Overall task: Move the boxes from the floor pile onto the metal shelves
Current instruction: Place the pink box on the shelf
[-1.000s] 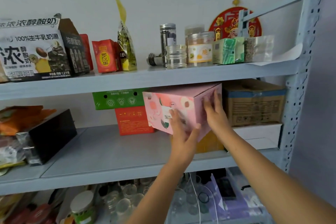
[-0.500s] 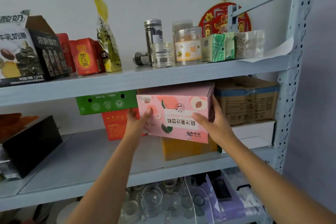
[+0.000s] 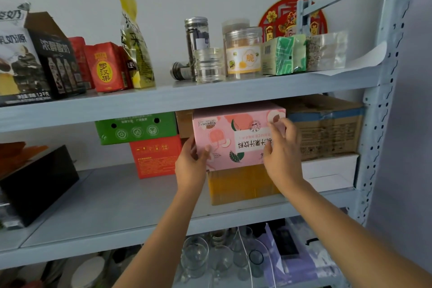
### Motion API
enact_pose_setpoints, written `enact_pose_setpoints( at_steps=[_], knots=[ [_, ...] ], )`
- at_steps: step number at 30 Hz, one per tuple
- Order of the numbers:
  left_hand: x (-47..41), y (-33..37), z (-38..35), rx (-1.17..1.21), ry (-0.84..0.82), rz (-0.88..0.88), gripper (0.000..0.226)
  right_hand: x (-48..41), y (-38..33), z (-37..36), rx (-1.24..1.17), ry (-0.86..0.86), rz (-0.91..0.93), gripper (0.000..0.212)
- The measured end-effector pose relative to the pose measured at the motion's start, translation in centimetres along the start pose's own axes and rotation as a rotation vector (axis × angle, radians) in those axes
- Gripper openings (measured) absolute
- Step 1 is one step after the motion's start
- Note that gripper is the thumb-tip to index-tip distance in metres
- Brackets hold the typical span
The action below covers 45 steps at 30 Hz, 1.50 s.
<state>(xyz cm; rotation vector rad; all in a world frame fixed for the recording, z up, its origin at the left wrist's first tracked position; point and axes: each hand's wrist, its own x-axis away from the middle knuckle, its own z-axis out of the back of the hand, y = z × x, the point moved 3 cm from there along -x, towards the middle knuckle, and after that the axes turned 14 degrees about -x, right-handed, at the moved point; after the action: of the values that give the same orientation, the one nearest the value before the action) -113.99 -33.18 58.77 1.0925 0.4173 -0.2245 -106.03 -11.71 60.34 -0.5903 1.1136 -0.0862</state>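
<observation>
A pink box (image 3: 233,133) with peach pictures and upside-down print rests on a yellow box (image 3: 240,186) on the middle metal shelf (image 3: 121,213). My left hand (image 3: 190,163) grips the pink box's lower left corner. My right hand (image 3: 282,149) lies flat against its front right side, fingers spread over the face. The box sits squarely under the upper shelf (image 3: 187,96), between a green box (image 3: 135,127) and a brown carton (image 3: 327,128). The floor pile is out of sight.
A red box (image 3: 155,156) stands under the green one. A white box (image 3: 329,170) lies below the brown carton. A black box (image 3: 37,184) sits at left. Jars and packets fill the upper shelf; glasses (image 3: 196,255) stand on the lowest. A steel upright (image 3: 383,100) bounds the right.
The pink box has turned from tilted to level and slid back onto the yellow box. My left hand moved to its left corner, my right hand onto its front.
</observation>
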Motion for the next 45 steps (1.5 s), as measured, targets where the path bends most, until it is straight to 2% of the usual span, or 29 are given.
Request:
enact_pose_setpoints(
  at_steps=[11, 16, 21, 24, 27, 31, 36, 41, 45],
  knots=[
    [0.6, 0.5, -0.6, -0.005, -0.062, -0.004, 0.047, -0.4, 0.3, 0.2, -0.021, 0.0, -0.068, 0.052],
    [0.3, 1.4, 0.3, -0.032, -0.206, -0.005, 0.037, -0.1, -0.9, 0.0, -0.04, -0.011, -0.053, 0.049],
    [0.3, 1.7, 1.1, -0.091, -0.324, -0.016, 0.046, 0.2, -2.5, 0.3, 0.031, -0.101, 0.142, 0.045],
    [0.6, 1.6, 2.0, -0.167, -0.209, -0.056, 0.05, 0.4, -2.8, 0.4, 0.05, -0.224, 0.179, 0.044],
    [1.3, 2.5, 3.9, -0.208, -0.044, -0.063, 0.039, 0.4, -3.1, 0.8, 0.024, -0.292, 0.132, 0.048],
    [2.7, 4.4, 4.9, -0.146, -0.013, -0.124, 0.021, 0.4, -4.7, 1.6, -0.066, -0.306, 0.138, 0.05],
    [5.3, 6.4, 4.4, -0.091, -0.138, -0.18, 0.02, 0.9, -5.8, 3.2, -0.263, -0.365, 0.004, 0.051],
    [7.6, 6.6, 3.7, -0.047, -0.206, -0.127, 0.021, 2.3, -5.4, 5.4, -0.425, -0.394, -0.145, 0.048],
    [10.1, 7.0, 3.5, -0.011, -0.254, -0.059, 0.033, 3.6, -5.5, 7.2, -0.659, -0.416, -0.371, 0.046]
  ],
)
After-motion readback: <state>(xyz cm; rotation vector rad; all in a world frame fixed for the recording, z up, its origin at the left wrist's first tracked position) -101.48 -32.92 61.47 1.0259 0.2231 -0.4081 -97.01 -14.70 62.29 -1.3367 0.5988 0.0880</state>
